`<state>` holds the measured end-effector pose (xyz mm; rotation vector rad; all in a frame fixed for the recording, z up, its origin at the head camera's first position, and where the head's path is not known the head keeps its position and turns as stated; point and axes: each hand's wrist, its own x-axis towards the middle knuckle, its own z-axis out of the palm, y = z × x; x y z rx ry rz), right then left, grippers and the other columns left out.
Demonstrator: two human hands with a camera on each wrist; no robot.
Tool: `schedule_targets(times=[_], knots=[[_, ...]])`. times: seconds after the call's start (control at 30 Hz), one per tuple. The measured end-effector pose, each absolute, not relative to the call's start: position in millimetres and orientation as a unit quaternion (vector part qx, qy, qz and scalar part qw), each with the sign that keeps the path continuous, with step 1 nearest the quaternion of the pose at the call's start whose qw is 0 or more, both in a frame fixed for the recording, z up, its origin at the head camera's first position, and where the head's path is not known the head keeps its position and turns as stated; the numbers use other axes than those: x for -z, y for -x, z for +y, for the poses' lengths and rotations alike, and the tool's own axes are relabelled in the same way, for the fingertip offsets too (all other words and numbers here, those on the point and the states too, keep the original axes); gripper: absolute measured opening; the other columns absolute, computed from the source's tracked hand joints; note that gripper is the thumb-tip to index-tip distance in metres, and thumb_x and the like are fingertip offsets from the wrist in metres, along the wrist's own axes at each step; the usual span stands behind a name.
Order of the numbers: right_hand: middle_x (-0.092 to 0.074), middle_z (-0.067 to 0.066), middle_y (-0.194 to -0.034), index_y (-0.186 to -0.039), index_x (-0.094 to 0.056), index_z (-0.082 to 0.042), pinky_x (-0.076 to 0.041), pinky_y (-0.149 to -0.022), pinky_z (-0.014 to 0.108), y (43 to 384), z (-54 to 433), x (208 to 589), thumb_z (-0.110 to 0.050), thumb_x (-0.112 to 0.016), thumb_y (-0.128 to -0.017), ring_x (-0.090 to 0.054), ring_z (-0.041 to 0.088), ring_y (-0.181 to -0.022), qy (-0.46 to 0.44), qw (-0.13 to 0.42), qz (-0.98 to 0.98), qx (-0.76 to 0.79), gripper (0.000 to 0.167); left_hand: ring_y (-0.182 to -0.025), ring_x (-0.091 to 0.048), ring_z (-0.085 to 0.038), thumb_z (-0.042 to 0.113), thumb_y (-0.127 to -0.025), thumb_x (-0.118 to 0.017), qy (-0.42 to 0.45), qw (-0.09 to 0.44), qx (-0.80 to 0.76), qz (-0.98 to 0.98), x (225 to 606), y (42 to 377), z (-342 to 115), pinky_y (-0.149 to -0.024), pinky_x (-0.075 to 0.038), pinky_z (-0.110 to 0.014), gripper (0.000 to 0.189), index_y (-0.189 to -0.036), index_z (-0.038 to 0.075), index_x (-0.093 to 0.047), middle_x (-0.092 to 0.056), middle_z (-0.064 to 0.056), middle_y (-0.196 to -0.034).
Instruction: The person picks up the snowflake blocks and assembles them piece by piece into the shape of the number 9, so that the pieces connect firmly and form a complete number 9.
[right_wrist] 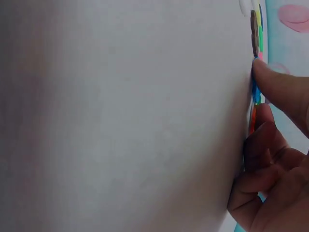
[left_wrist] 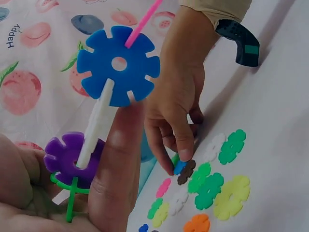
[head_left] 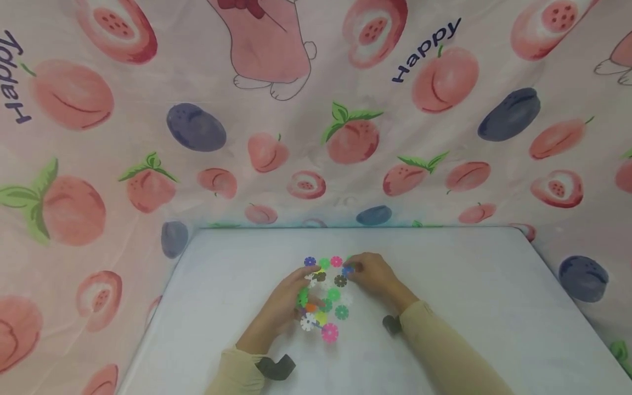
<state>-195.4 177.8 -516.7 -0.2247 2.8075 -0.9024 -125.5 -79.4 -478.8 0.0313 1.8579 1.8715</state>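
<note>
My left hand (head_left: 283,299) holds a chain of joined plastic snowflake discs. In the left wrist view its blue disc (left_wrist: 96,58) has a pink disc (left_wrist: 145,21) slotted into the top edge and a white disc (left_wrist: 96,123) below. A purple disc (left_wrist: 63,154) and green discs sit lower, against the palm and a raised finger. Down at the tabletop, my right hand (head_left: 375,274) pinches a flat blue disc (right_wrist: 255,92) between thumb and fingers. A brown disc (left_wrist: 187,173) lies right beside that one.
Loose snowflake discs in several colours lie on the white table (head_left: 222,285), among them a pink disc (head_left: 329,333), a yellow disc (left_wrist: 231,197) and an orange disc (left_wrist: 197,224). A fruit-printed cloth (head_left: 296,120) hangs behind the table's back edge. Dark bands circle both wrists.
</note>
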Motion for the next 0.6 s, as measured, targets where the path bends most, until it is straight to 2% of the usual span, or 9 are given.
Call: schedule_targets(times=[0.17,0.37,0.5,0.6], knots=[[-0.066,-0.004,-0.089,-0.101,-0.074,-0.021,-0.052,-0.079,0.035,196,180,517,-0.019,-0.082,-0.084,-0.058,0.015,-0.086,0.093,0.079,0.941,0.316,0.019,-0.096,-0.074,-0.024,0.027,-0.108,-0.039,-0.008,0.251,-0.688,0.681,478,125,-80,-0.062,-0.047,-0.026,0.039,-0.141,0.026,-0.059,-0.057,-0.003,-0.146],[-0.067,-0.006,-0.086,-0.088,-0.069,-0.024,-0.052,-0.077,0.033,190,182,509,-0.024,-0.082,-0.085,-0.060,0.015,-0.085,0.075,0.072,0.934,0.341,0.013,-0.094,-0.073,-0.024,0.045,-0.107,-0.045,-0.008,0.249,-0.683,0.686,478,125,-79,-0.077,-0.053,-0.033,0.040,-0.137,0.024,-0.061,-0.060,-0.002,-0.142],[-0.071,-0.004,-0.083,-0.091,-0.074,-0.022,-0.055,-0.074,0.030,182,177,492,-0.026,-0.080,-0.088,-0.063,0.016,-0.082,0.048,0.111,0.904,0.410,0.008,-0.093,-0.073,-0.023,0.054,-0.103,-0.050,-0.015,0.246,-0.671,0.699,479,125,-78,-0.067,-0.049,-0.028,0.046,-0.134,0.023,-0.062,-0.064,-0.001,-0.135],[-0.074,-0.001,-0.085,-0.097,-0.076,-0.018,-0.057,-0.074,0.029,173,172,479,-0.026,-0.079,-0.089,-0.066,0.018,-0.081,0.026,0.154,0.860,0.485,0.012,-0.092,-0.073,-0.023,0.058,-0.101,-0.051,-0.021,0.245,-0.656,0.713,479,125,-78,-0.058,-0.041,-0.024,0.048,-0.132,0.024,-0.063,-0.065,0.000,-0.133]])
